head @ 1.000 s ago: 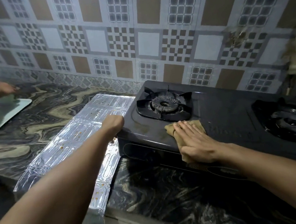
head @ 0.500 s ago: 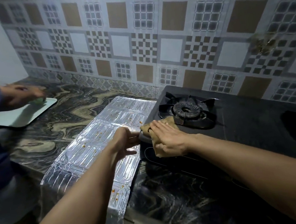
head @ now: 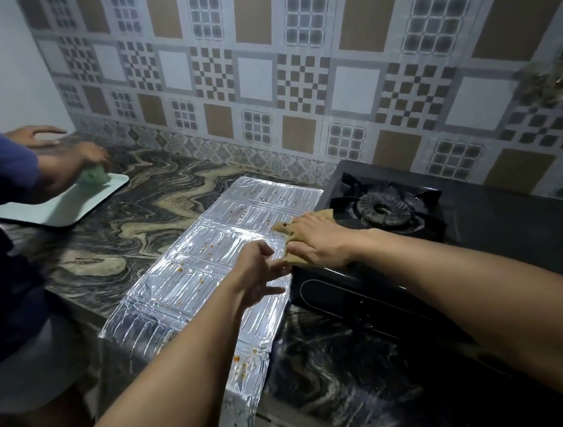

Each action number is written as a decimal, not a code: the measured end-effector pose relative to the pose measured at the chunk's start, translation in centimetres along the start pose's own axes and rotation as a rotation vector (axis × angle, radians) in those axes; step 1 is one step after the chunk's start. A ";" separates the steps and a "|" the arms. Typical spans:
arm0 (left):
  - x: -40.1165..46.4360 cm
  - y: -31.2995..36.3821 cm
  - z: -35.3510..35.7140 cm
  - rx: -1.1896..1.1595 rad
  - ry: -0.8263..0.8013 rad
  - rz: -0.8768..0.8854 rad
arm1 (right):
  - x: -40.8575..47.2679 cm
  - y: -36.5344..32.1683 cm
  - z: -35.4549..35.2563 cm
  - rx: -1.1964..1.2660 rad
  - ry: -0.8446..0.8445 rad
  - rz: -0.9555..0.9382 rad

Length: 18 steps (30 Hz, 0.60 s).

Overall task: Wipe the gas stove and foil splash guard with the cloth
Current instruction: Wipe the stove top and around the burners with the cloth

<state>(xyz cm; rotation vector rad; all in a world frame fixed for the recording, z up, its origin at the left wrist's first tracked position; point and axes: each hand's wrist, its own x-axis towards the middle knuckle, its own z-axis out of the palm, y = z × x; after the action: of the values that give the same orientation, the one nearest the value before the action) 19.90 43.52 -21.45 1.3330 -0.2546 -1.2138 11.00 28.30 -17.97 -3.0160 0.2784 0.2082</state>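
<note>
Since a moment ago the right hand (head: 320,240) has slid the tan cloth (head: 283,228) left, pressing it flat-fingered across the gas stove's (head: 480,221) edge onto the foil splash guard (head: 190,277). Left hand (head: 258,274) hovers over the foil, fingers loosely spread.

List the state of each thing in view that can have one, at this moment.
Tan cloth: spread flat under the right hand, straddling the stove's left edge and the foil.
Silver embossed foil splash guard: lying flat on the counter, orange-brown specks showing.
Black gas stove: burner unlit, nothing on it.
Right hand: pressing the cloth, fingers straight.
Left hand: over the foil, fingers loosely bent, holding nothing.
Pale green tray: flat on the counter.
</note>
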 end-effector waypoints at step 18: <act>5.4 4.4 1.5 0.545 0.010 -0.038 | 9.1 4.6 -8.1 -0.293 -0.517 0.172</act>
<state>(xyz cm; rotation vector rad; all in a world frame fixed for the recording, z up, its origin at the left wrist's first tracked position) 23.31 37.49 -19.93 1.8162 -0.5851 -1.2140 19.99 21.25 -11.72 -3.0615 0.4889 1.1064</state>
